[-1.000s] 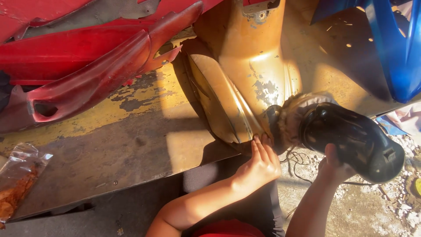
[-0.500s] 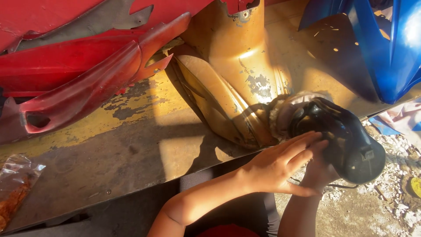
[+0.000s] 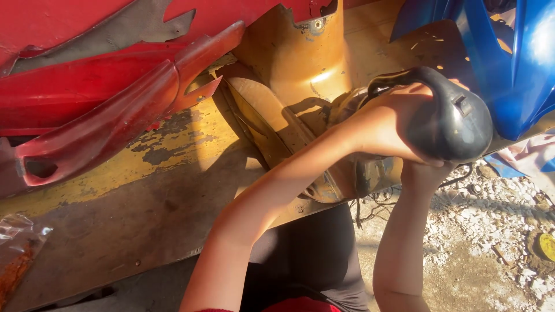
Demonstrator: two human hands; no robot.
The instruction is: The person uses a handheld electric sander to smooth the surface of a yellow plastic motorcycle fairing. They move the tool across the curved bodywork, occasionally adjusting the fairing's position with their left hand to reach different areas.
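Observation:
A black handheld power polisher with a fluffy pad is pressed against a gold-coloured motorcycle body panel that lies on a worn wooden board. My left hand reaches across from the lower left and grips the front of the polisher over its loop handle. My right hand comes up from below and holds the underside of the tool's rear. The pad is mostly hidden behind my left hand. A thin cable dangles under the panel's edge.
Red body panels lie across the left and top of the board. A blue panel stands at the upper right. A clear plastic bag sits at the lower left. Gravel ground with a yellow round object lies at the right.
My left hand left the gold panel's lower edge and closed on the polisher's front. The polisher has moved up and to the right in view.

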